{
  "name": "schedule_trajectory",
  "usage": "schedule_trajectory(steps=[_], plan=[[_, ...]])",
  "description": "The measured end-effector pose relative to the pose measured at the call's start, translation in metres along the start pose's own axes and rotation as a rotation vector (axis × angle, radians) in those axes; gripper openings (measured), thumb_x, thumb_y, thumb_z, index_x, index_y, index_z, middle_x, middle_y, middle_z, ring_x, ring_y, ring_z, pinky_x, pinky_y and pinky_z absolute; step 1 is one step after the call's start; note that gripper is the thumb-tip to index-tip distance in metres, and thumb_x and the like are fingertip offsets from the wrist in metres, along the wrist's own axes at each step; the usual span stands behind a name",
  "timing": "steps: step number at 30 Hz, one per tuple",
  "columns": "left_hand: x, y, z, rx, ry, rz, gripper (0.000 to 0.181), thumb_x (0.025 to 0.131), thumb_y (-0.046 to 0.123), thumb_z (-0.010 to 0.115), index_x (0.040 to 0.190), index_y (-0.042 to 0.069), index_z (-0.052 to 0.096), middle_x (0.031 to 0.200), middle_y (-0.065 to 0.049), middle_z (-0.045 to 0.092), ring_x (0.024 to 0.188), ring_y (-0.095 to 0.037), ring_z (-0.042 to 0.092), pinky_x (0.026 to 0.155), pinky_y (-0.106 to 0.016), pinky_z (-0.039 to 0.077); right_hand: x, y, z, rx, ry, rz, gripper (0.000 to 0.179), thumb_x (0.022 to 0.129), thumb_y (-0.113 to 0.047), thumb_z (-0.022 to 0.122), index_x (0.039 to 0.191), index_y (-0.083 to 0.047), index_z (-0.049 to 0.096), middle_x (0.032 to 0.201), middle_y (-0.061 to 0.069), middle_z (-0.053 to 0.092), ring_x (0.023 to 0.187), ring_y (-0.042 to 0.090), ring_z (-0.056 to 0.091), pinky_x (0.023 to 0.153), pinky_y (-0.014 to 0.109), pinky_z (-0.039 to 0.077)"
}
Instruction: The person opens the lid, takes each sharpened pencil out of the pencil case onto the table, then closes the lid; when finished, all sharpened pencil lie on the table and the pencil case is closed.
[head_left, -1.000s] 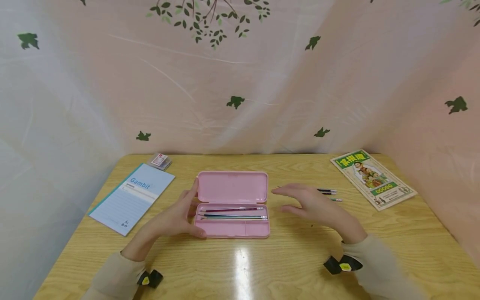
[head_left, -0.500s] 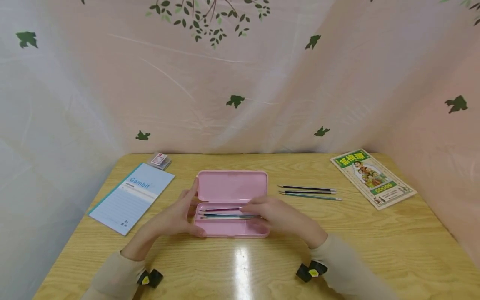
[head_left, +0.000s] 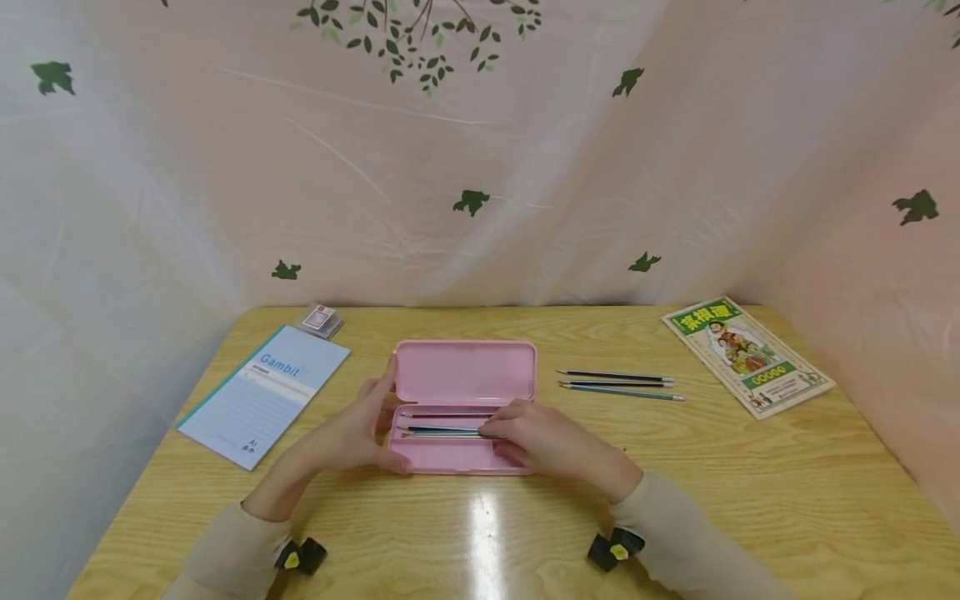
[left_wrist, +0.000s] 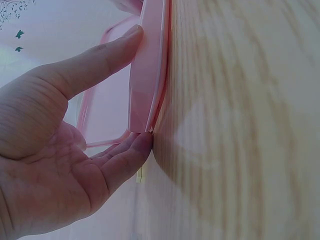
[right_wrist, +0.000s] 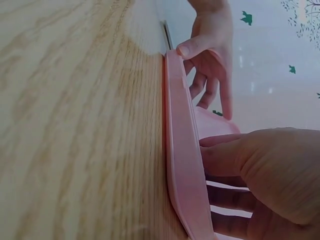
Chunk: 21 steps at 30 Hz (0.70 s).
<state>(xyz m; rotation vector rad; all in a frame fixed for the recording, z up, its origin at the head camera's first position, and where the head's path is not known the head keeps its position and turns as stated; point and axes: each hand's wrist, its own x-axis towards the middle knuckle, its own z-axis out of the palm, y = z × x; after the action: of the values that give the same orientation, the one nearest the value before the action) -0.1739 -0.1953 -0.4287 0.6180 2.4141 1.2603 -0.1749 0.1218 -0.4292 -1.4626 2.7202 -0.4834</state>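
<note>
A pink pencil case (head_left: 442,457) lies open on the table, its lid (head_left: 465,372) tipped back. My left hand (head_left: 352,429) grips the case's left end, with the thumb on the front wall and the fingers round the side and back, as the left wrist view shows. Several pencils (head_left: 442,431) lie lengthwise in the rear compartment, among them a dark red one (head_left: 450,415) near the back wall. My right hand (head_left: 547,437) reaches into the case's right end, fingers bent and pinching at the pencils. It covers their eraser ends and the small front-right compartment.
On the table right of the case lie three more pencils (head_left: 618,384). A booklet with a green-and-yellow title (head_left: 746,358) sits at the far right. To the left are a pale blue notebook (head_left: 262,398) and a small clear box (head_left: 320,321). A curtain (head_left: 480,250) hangs behind the table.
My right hand has moved left from beside the loose pencils into the case. The dark red pencil has shifted toward the back wall. My left hand has kept its place.
</note>
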Motion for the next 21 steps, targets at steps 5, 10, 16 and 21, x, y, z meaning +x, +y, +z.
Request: schedule_trajectory(steps=[5,10,16,21], plan=[[0.0005,0.001,0.0001,0.008,-0.001,-0.002,0.142,0.073,0.023,0.094,0.161,0.019,-0.017,0.148,-0.024,0.024,0.131,-0.039,0.048,0.111,-0.053,0.039,0.0,-0.0001,0.0019,-0.015,0.014,0.01,0.025,0.098,-0.011,0.068,0.122,-0.009,0.073,0.116,0.004,0.071,0.109,0.019,0.065,0.097,0.036,0.054],[-0.0003,0.0009,-0.0002,0.013,0.001,0.006,0.142,0.074,0.023,0.094,0.161,0.018,-0.018,0.148,-0.025,0.024,0.13,-0.04,0.049,0.11,-0.054,0.04,0.0006,0.0005,0.0031,-0.013,0.017,0.017,0.025,0.1,-0.01,0.065,0.124,-0.01,0.073,0.116,0.004,0.071,0.108,0.019,0.066,0.096,0.036,0.054],[-0.0001,-0.0006,0.0,0.014,0.002,-0.001,0.142,0.073,0.021,0.094,0.161,0.02,-0.018,0.15,-0.023,0.023,0.131,-0.038,0.048,0.112,-0.052,0.039,0.0013,0.0018,0.0031,0.014,0.009,0.04,0.029,0.098,-0.009,0.067,0.126,-0.012,0.073,0.116,0.002,0.072,0.107,0.017,0.066,0.096,0.034,0.054],[0.0009,-0.001,-0.0005,0.01,0.0,0.0,0.142,0.073,0.021,0.094,0.161,0.021,-0.017,0.15,-0.022,0.023,0.131,-0.038,0.048,0.111,-0.051,0.04,0.0011,0.0032,0.0033,0.016,0.033,0.023,0.026,0.096,-0.008,0.07,0.121,-0.012,0.075,0.113,0.001,0.072,0.105,0.016,0.067,0.093,0.033,0.055]])
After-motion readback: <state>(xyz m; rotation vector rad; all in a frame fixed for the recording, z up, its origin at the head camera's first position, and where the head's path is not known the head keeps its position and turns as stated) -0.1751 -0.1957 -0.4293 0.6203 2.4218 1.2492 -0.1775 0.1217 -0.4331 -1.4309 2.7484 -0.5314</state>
